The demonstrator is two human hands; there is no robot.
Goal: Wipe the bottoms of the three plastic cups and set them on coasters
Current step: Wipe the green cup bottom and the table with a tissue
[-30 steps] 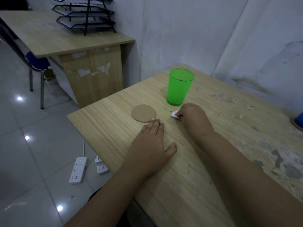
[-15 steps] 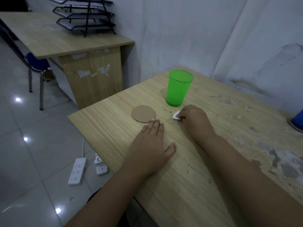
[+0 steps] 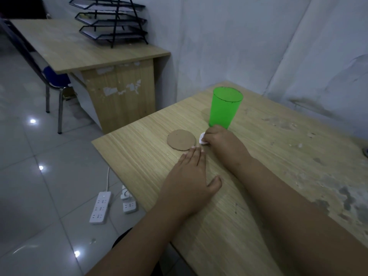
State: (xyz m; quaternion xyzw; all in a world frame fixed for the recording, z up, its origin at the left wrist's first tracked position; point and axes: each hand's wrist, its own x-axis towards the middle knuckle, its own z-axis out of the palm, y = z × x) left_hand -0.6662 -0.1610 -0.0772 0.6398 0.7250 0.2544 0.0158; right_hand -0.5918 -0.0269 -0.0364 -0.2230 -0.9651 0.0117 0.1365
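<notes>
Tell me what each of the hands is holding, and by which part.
The right hand pinches a small white wad at its right side, on the table. The left hand lies flat on the table, holding nothing.

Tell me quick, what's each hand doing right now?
Left hand: open, flat on the table, holding nothing.
Right hand: closed, pinching a small white wad beside the green cup.

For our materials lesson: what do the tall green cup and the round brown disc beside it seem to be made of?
Tall green cup: probably plastic, smooth and translucent, since light glows through its wall. Round brown disc: likely cardboard, thin, flat and matt, with a slightly uneven cut edge.
</notes>
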